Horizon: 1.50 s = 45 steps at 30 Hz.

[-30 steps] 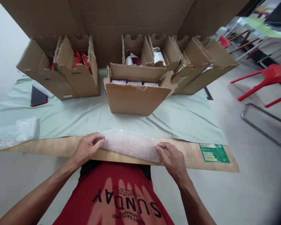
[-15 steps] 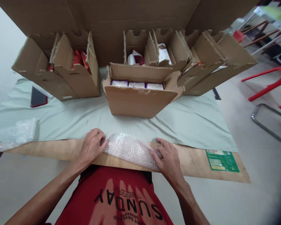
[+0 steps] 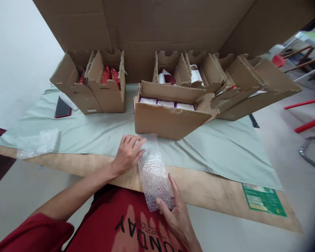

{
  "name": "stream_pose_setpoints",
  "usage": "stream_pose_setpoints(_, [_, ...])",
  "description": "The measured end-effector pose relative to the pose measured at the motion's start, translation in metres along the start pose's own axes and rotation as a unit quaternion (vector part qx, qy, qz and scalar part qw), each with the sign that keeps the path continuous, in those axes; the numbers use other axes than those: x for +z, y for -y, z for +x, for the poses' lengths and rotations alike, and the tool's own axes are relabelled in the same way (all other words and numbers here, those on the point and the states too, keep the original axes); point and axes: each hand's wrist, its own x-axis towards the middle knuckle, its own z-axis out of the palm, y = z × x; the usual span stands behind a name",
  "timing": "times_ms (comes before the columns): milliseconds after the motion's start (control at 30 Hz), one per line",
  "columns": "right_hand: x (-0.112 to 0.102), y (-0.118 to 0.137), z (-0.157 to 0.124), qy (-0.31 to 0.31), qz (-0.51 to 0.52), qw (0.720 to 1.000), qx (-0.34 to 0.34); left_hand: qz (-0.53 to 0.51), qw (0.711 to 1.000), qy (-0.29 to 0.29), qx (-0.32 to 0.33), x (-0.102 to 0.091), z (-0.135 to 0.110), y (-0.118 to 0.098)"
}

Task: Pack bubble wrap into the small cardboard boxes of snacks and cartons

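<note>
A bundle wrapped in bubble wrap (image 3: 153, 171) lies lengthwise across the near edge of the wooden board (image 3: 215, 189), pointing away from me. My left hand (image 3: 128, 154) grips its far end with the fingers curled over the wrap. My right hand (image 3: 174, 210) holds the near end, thumb and fingers pinching the wrap against my red shirt. What is inside the wrap cannot be made out.
An open cardboard box (image 3: 170, 115) with white and purple packs stands just beyond the bundle on a pale green cloth (image 3: 220, 150). More open boxes (image 3: 94, 84) line the back. A loose piece of bubble wrap (image 3: 38, 143) and a dark phone (image 3: 62, 107) lie left. A green label (image 3: 264, 200) sits right.
The bundle has turned from lying crosswise along the board edge to pointing away from me. My left hand moved forward with its far end; my right hand drew back toward my body.
</note>
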Motion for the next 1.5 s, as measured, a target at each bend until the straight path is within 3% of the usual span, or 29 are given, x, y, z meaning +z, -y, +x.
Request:
stream_pose_setpoints(67, [-0.001, 0.0, -0.005, -0.009, 0.029, 0.999, 0.013, -0.081, 0.995, 0.037, 0.05, -0.005, -0.025, -0.013])
stream_pose_setpoints(133, [-0.006, 0.006, -0.007, 0.001, 0.071, 0.997, 0.028, -0.164, 0.976, 0.115, 0.08, -0.012, -0.045, -0.022])
stream_pose_setpoints(233, [-0.014, 0.024, -0.003, 0.052, 0.169, 0.981, 0.079, -0.244, 0.946, 0.203, 0.062, -0.022, -0.058, -0.025])
stream_pose_setpoints(333, [-0.015, 0.044, 0.01, 0.077, 0.307, 0.942, 0.117, -0.273, 0.932, 0.234, 0.037, -0.028, -0.061, -0.022])
stream_pose_setpoints(433, [-0.009, 0.055, 0.03, 0.062, 0.36, 0.929, 0.059, -0.281, 0.935, 0.211, -0.045, -0.025, -0.066, -0.023])
stream_pose_setpoints(567, [-0.009, 0.048, 0.048, 0.002, 0.235, 0.971, -0.043, -0.277, 0.932, 0.088, -0.216, -0.006, -0.068, -0.027])
stream_pose_setpoints(667, [-0.014, 0.037, 0.053, -0.036, 0.043, 0.989, -0.14, -0.225, 0.946, 0.018, -0.232, 0.005, -0.067, -0.029])
stream_pose_setpoints(800, [-0.013, 0.027, 0.065, 0.018, -0.15, 0.954, -0.259, -0.213, 0.951, -0.019, -0.225, 0.009, -0.069, -0.032])
stream_pose_setpoints(900, [-0.006, 0.022, 0.074, 0.062, -0.21, 0.935, -0.28, -0.225, 0.947, -0.018, -0.228, 0.011, -0.074, -0.035])
stream_pose_setpoints(1067, [0.0, 0.019, 0.082, 0.104, -0.274, 0.919, -0.263, -0.129, 0.974, -0.05, -0.178, 0.014, -0.081, -0.039])
stream_pose_setpoints(1200, [0.003, 0.023, 0.089, 0.126, -0.302, 0.907, -0.265, -0.027, 0.986, -0.06, -0.15, 0.001, -0.085, -0.033])
stream_pose_setpoints(1367, [0.0, 0.028, 0.1, 0.124, -0.305, 0.895, -0.302, -0.042, 0.999, 0.008, -0.003, -0.018, -0.082, -0.024])
stream_pose_setpoints(1500, [-0.009, 0.037, 0.106, 0.143, -0.24, 0.918, -0.281, -0.067, 0.998, 0.011, 0.011, -0.02, -0.076, -0.022])
